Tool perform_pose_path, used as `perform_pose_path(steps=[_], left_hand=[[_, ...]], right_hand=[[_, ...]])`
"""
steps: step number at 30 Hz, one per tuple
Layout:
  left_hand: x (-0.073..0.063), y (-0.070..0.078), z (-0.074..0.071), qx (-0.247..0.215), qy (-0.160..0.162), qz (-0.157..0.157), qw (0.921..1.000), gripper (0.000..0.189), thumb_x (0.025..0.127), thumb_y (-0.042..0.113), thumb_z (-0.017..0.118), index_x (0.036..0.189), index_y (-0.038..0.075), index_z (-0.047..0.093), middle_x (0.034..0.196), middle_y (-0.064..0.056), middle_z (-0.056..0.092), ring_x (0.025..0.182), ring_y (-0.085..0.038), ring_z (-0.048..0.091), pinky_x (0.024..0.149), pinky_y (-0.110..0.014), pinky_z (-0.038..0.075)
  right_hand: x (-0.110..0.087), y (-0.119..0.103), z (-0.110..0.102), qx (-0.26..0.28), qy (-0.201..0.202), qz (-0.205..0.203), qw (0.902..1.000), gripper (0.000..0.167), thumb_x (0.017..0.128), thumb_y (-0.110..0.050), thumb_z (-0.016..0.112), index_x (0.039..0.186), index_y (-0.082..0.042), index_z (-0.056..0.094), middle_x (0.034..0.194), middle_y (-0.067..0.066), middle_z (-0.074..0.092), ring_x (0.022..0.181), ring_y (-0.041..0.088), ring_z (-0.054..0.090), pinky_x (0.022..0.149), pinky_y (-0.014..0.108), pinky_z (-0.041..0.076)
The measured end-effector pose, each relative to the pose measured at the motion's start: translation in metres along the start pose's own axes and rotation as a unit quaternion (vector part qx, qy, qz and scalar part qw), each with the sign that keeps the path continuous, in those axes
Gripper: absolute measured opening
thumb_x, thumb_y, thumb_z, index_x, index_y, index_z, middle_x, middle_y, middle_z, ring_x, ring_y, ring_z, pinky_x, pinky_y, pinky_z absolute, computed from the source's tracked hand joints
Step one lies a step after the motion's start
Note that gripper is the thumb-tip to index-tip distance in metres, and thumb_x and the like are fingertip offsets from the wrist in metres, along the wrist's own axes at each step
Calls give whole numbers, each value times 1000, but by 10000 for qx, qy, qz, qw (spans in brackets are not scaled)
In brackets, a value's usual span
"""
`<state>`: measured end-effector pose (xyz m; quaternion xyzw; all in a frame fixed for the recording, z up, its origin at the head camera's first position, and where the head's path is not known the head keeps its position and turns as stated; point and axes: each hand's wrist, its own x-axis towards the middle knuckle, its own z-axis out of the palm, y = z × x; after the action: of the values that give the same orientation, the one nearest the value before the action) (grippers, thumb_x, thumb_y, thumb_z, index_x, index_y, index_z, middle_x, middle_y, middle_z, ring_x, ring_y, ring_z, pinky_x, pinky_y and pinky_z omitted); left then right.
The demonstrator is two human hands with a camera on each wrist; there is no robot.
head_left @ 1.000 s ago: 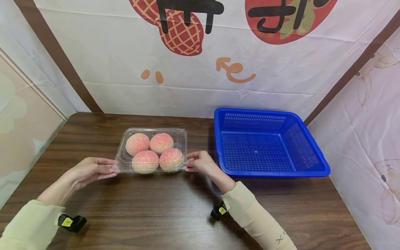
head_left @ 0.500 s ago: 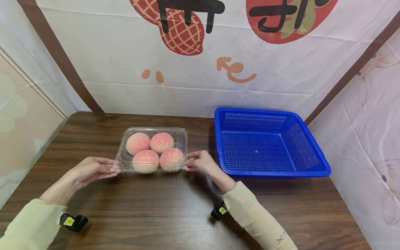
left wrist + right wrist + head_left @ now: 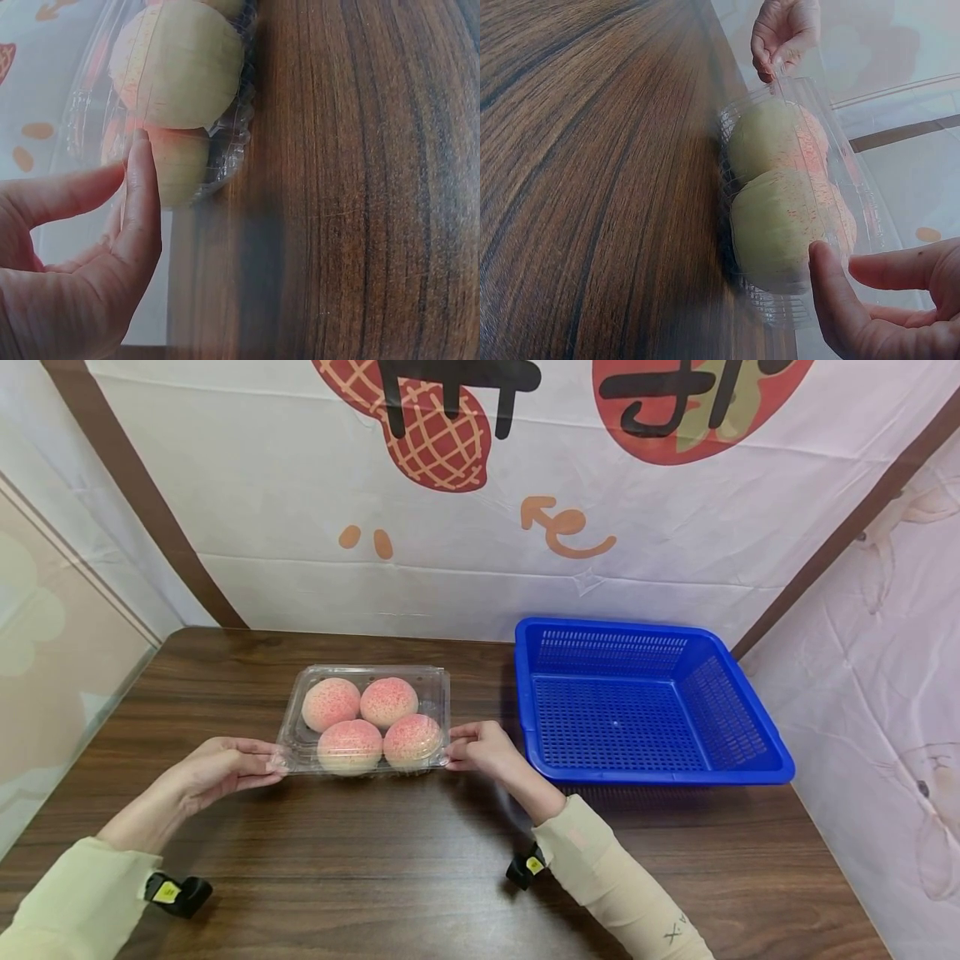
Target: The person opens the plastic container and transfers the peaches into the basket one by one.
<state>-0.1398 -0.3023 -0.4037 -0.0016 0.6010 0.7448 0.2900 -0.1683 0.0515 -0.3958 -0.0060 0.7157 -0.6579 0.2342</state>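
Note:
A clear plastic clamshell box [image 3: 438, 693] holds several round, peach-like pieces [image 3: 350, 747], cream below and speckled pink on top. It sits on the left half of the table in the head view, lid down. My left hand [image 3: 213, 772] pinches its near left corner between thumb and fingers. At the near right corner, my right hand [image 3: 487, 750] pinches the rim the same way. The left wrist view shows the left thumb and fingers [image 3: 142, 202] meeting at the edge. In the right wrist view, the right fingertips overlap the box's side [image 3: 780, 307].
To the right of the box stands a blue plastic basket [image 3: 652, 775] with slotted walls, beside my right forearm. The brown wooden table [image 3: 420, 877] ends at a printed white cloth backdrop [image 3: 285, 485]. Dark wrist cameras [image 3: 178, 895] hang from both sleeves.

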Motion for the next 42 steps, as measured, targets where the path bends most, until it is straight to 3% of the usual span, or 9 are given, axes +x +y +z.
perform_pose_path(steps=[15,26,33,42], left_hand=[[-1,-2,-1,-202,-91,99,9997,28,86,-13,46,91,8,64,90,-10,66,84,-18,65,77,-28,55],[-1,-1,3,-8,164,24,9999,26,85,-13,48,90,7,63,88,-9,66,82,-17,65,76,-28,55],[-2,-3,3,-167,68,99,9998,27,85,-14,47,89,7,64,88,-9,66,82,-18,65,76,-28,55],[0,-5,8,247,606,33,9979,23,83,-12,48,89,7,61,87,-6,63,80,-14,63,76,-26,55]], right_hand=[[0,0,0,28,97,19,9999,35,81,14,54,116,18,49,92,27,63,69,14,58,69,29,57],[0,1,0,64,81,-9,9999,36,81,13,55,117,18,49,91,26,64,69,13,58,70,29,57],[1,2,0,43,79,24,10000,36,81,13,55,117,18,49,89,25,64,69,13,58,70,29,57],[0,0,0,22,100,69,9999,36,82,12,54,117,18,49,83,16,62,69,13,58,70,27,56]])
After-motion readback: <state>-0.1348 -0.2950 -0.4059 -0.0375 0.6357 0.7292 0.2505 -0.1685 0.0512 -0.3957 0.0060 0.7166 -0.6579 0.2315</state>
